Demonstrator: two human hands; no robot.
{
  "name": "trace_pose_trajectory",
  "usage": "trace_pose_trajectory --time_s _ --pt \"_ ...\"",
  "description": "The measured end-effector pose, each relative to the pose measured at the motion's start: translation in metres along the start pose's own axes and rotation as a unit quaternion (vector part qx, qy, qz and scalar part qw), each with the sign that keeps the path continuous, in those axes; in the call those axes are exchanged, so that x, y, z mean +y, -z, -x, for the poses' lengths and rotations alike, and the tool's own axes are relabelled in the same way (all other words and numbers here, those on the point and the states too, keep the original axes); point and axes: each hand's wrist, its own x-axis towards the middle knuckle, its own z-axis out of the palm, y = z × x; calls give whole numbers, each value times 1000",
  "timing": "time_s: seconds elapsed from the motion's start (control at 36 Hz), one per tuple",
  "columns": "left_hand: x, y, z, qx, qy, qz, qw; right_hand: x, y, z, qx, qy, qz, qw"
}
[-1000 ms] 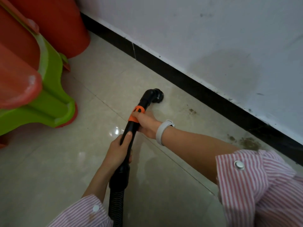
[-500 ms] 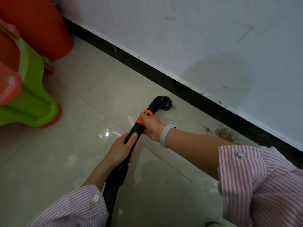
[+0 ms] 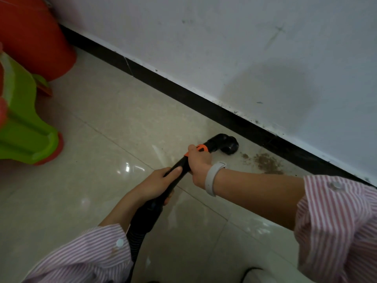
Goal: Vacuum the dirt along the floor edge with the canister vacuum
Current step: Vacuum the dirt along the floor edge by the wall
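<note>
Both hands clamped the wand: right hand (image 3: 199, 163) at the orange collar, left hand (image 3: 156, 184) lower left. Nozzle (image 3: 229, 147) sat centre-frame; dirt (image 3: 265, 162) lay just right of it, along the baseboard (image 3: 183, 88).

The black baseboard (image 3: 183, 86) and white wall (image 3: 244, 48) close off the far side, and the nozzle (image 3: 228, 145) sits near that edge with the dirt patch (image 3: 265, 162) just beside it. Open tiled floor (image 3: 102, 129) stretches leftward until the green stool (image 3: 22, 127) and red bucket (image 3: 30, 33) block the corner.
</note>
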Motion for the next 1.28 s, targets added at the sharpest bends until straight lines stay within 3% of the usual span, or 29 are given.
trace_pose_trajectory --time_s 0.11,0.31,0.56,0.75,0.94,1.28 --pt "-6 4 1 79 -32 13 996 -8 -12 6 -28 39 -32 998" --pt "-28 39 24 264 -50 -61 961 -19 -69 22 -195 32 -65 978" --pt "-68 75 75 357 18 -108 928 13 -139 54 -309 -14 -24 951" --pt "-99 72 111 368 69 -123 919 50 -155 75 -335 -53 17 941" --pt "-108 53 117 322 60 -98 940 64 -131 73 -320 -62 22 945" --pt "-86 9 97 202 13 -152 967 68 -66 46 -171 -61 28 983"
